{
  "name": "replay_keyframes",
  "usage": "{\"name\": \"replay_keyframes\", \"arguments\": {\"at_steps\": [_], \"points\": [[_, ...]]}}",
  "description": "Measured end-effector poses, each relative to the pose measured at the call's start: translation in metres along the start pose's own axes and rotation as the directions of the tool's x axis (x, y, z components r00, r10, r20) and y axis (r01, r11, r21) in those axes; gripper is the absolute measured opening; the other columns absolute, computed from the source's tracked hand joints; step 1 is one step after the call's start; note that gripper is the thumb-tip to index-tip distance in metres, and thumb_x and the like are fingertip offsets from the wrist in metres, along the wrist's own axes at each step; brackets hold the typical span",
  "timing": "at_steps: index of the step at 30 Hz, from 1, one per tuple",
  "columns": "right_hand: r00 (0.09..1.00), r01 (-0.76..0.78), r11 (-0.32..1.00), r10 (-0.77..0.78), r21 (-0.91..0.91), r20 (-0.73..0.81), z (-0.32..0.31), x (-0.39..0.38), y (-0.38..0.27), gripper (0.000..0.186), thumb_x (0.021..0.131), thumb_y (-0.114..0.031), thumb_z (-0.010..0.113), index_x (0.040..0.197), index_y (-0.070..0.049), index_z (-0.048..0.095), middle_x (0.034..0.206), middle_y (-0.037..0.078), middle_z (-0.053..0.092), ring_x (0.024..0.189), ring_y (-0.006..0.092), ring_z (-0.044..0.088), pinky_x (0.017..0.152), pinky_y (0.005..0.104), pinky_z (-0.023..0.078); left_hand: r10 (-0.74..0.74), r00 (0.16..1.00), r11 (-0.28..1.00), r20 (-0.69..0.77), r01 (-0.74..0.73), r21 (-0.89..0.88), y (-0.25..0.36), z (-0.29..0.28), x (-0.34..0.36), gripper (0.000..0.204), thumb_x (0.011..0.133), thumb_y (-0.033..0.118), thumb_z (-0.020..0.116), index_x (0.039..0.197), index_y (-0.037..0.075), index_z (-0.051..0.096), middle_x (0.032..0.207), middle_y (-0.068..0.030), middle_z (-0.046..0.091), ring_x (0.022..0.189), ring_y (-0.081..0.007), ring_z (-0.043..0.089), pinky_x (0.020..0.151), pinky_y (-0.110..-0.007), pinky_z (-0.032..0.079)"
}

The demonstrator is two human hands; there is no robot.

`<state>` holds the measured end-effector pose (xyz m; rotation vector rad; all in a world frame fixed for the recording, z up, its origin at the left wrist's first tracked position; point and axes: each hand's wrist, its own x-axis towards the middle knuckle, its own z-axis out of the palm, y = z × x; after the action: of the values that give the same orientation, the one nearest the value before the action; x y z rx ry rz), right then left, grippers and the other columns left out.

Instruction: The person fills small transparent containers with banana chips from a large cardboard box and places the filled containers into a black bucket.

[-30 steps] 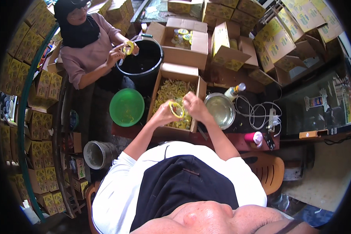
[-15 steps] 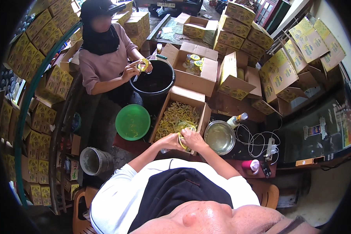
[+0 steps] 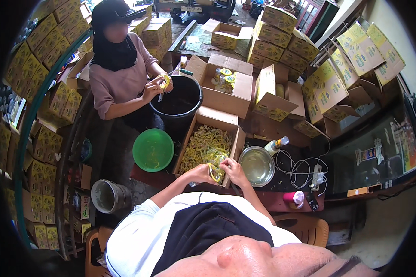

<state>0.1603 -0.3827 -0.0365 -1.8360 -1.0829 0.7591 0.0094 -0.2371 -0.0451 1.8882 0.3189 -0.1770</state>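
My left hand [image 3: 199, 173] is wrapped round a clear cup [image 3: 216, 179] with a yellow rim, its mouth tilted up toward me. Just to the right, my right hand [image 3: 235, 171] is closed, thumb and fingers pinched together by the cup's rim; what they hold is too small to make out. Both hands are over the near edge of an open cardboard box [image 3: 238, 145] full of loose, thin yellow-green strips [image 3: 202, 145]. A shiny, see-through bundle [image 3: 217, 154] lies among the strips, right behind the cup.
Right of the box stand a metal bowl [image 3: 258, 166] of cloudy liquid and a bottle [image 3: 276, 146]; left, a green basin [image 3: 153, 150]. Across from me, a co-worker [image 3: 120, 69] handles another yellow-rimmed cup over a black bucket [image 3: 176, 97]. Behind is a carton [image 3: 224, 100] of jars.
My right hand has drawn back to the right from the cup, uncovering its yellow rim. My left hand keeps its hold. The whole view has shifted slightly.
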Motion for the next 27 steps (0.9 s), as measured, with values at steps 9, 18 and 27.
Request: {"name": "replay_keyframes", "arguments": {"at_steps": [9,18,27], "points": [[0.948,0.316,0.745,-0.269,-0.587,0.169,0.023,0.002,-0.003,0.023,0.086,-0.024,0.060,0.093,-0.004,0.052,0.088,0.015,0.059,0.083,0.0352,0.063,0.073,0.0455,0.051,-0.093,0.975,0.980,0.203,0.054,0.190,0.027,-0.011,0.000,0.052,0.062,0.038,0.084,0.092,-0.001,0.068,0.074,-0.0141,0.066,0.068,-0.0237,0.065,0.065,-0.037,0.052],[0.898,0.438,0.719,-0.377,-0.539,0.227,0.024,0.017,-0.014,0.021,0.090,-0.026,0.055,0.087,-0.005,0.055,0.080,0.013,0.061,0.080,0.0329,0.065,0.070,0.0448,0.052,-0.118,0.974,0.991,0.194,0.127,-0.032,0.034,-0.034,-0.016,0.043,0.065,0.035,0.085,0.084,0.003,0.065,0.072,-0.0036,0.063,0.069,-0.0131,0.060,0.064,-0.031,0.048],[0.972,0.213,0.963,-0.226,-0.166,-0.063,0.025,0.027,-0.014,0.033,0.093,-0.031,0.049,0.078,-0.001,0.051,0.075,0.019,0.056,0.073,0.0391,0.057,0.065,0.0453,0.044,0.106,0.991,0.969,-0.079,-0.120,-0.214,0.012,-0.022,-0.007,0.037,0.066,0.026,0.081,0.086,0.002,0.060,0.074,-0.0018,0.060,0.068,-0.0111,0.054,0.062,-0.030,0.046]]}}
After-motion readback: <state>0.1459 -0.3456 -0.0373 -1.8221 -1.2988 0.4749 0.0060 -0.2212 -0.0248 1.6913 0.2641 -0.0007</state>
